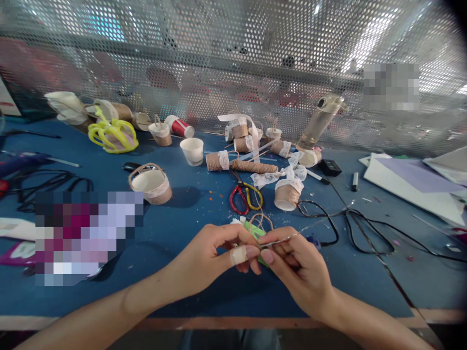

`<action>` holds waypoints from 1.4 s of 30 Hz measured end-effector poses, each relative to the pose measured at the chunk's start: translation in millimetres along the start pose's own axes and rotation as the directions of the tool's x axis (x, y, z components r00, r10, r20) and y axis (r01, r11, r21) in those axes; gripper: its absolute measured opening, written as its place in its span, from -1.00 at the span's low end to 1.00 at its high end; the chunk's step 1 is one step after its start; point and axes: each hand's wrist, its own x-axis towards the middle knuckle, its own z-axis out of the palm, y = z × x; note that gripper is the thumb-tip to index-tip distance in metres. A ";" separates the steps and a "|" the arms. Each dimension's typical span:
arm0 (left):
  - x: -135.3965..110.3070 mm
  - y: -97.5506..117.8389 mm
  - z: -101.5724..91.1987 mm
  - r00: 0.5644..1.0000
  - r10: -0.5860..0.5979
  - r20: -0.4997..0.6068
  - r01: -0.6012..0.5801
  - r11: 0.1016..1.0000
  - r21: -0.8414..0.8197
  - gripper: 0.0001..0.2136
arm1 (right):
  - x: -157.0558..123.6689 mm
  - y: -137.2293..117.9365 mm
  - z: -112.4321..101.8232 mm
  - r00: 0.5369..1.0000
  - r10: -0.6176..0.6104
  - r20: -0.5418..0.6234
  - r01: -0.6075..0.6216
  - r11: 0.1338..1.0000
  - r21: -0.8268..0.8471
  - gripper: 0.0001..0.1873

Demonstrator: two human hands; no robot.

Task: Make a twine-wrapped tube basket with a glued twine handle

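- Twine (261, 214) rises in a small brown loop above the fingertips, near the table's front edge.
- Left hand (215, 248): thumb and forefinger pinched together on the twine, other fingers curled beneath; a pale bandage (239, 254) wraps the thumb.
- Right hand (301, 262): thumb and forefinger likewise closed on the twine, tip to tip with the left. One thin silvery strand (310, 226) slants away from this grip; how the strands cross is too small to tell.
- Behind the fingers lies something green (251, 227), partly hidden.
- Just beyond, scissors (242, 185) with red and yellow handles lie spread; to their right, a wrapped cup (286, 195) wears lace and a bow.
- Further back, a twine spool (254, 166) lies beside a lace-banded cup (218, 161) on its side.
- Progress, as a judgement: several cups look covered and trimmed, including a handled cup (159, 193) at left. One white cup (191, 151) stands bare, and the twine in hand seems unfinished, joined to no cup that shows.
- Around these: yellow loops (113, 138), papers (419, 180), and a perforated metal screen (204, 48) behind the blue table (146, 272).
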 end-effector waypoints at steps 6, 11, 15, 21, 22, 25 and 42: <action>0.2 0.4 2.3 0.994 0.047 -0.095 -0.041 0.997 0.064 -0.91 | -5.6 2.4 1.9 0.998 0.064 -0.014 -0.062 0.993 0.100 -0.92; -0.1 -0.6 4.3 0.984 0.109 -0.143 -0.088 0.986 0.143 -0.93 | -6.8 0.0 0.3 0.996 0.084 -0.008 -0.084 0.996 0.032 -0.92; -2.3 -4.7 5.4 0.953 0.253 -0.166 -0.197 0.935 0.293 -0.94 | -4.9 -1.4 1.3 0.996 0.081 -0.021 -0.081 0.997 0.003 -0.97; -6.0 -10.8 6.4 0.882 0.444 -0.159 -0.297 0.786 0.542 -0.86 | -3.3 -0.3 2.9 0.995 0.064 -0.076 -0.072 0.991 -0.114 -0.89; -6.2 -11.5 6.5 0.868 0.475 -0.145 -0.319 0.757 0.571 -0.86 | -3.4 0.2 2.9 0.995 0.067 -0.078 -0.077 0.989 -0.127 -0.89; -6.4 -13.1 6.3 0.831 0.547 -0.101 -0.362 0.670 0.648 -0.87 | -3.9 1.5 2.9 0.992 0.082 -0.092 -0.096 0.981 -0.167 -0.89; 0.3 -0.6 -1.5 0.998 0.052 -0.030 -0.042 0.966 0.256 -0.87 | 0.7 4.7 0.8 0.995 -0.011 -0.099 0.004 0.998 -0.064 -0.90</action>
